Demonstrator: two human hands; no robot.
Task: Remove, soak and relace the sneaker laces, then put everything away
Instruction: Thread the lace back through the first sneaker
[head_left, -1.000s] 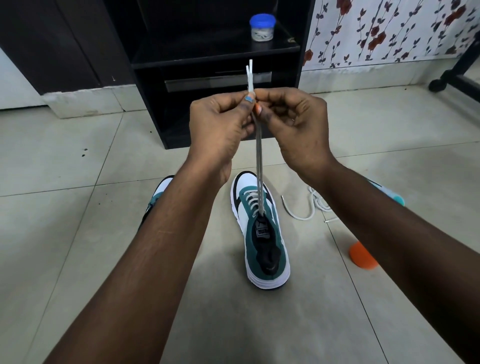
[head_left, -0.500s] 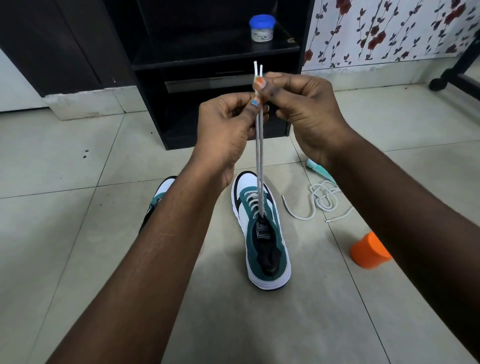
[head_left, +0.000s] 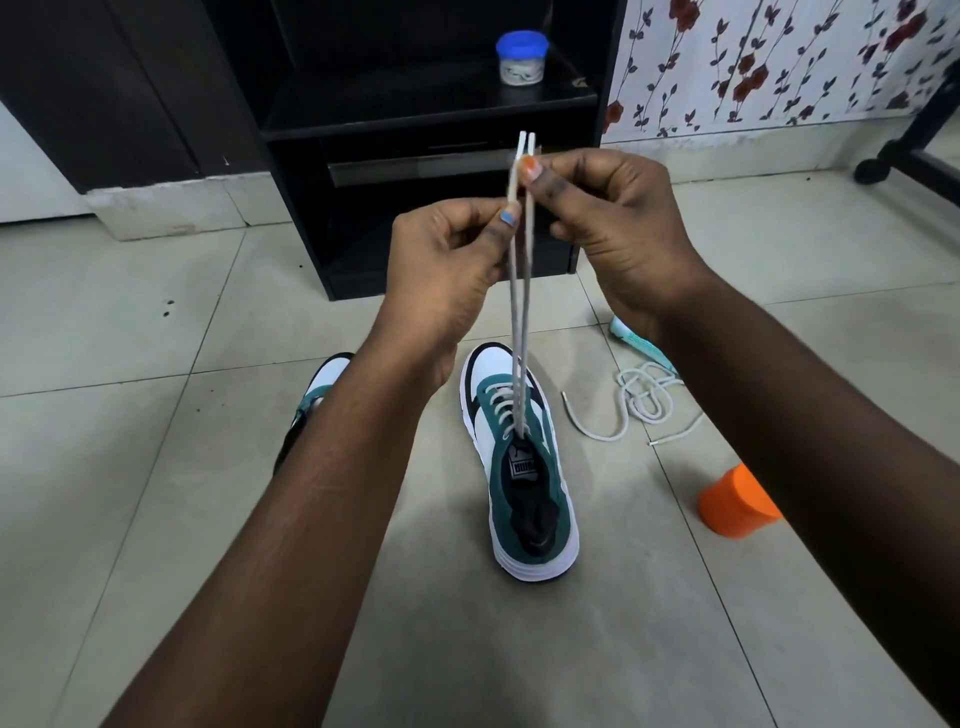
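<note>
A green and white sneaker (head_left: 524, 478) stands on the tiled floor, toe pointing away from me. Its white lace (head_left: 519, 332) is threaded through the eyelets, and both ends rise straight up, pulled taut. My left hand (head_left: 447, 275) pinches the two strands lower down. My right hand (head_left: 618, 218) pinches them higher, just under the tips. The second sneaker (head_left: 317, 395) lies to the left, mostly hidden behind my left forearm. A loose white lace (head_left: 639, 400) lies coiled on the floor to the right.
An orange cup (head_left: 735, 501) lies on the floor at the right. A teal object (head_left: 639, 338) peeks out behind my right wrist. A black shelf unit (head_left: 415, 119) stands ahead, holding a jar with a blue lid (head_left: 521, 57). A dark chair base (head_left: 904, 161) is far right.
My right hand has slid up the lace from beside my left hand to near the tips. It has uncovered the loose lace and more of the orange cup.
</note>
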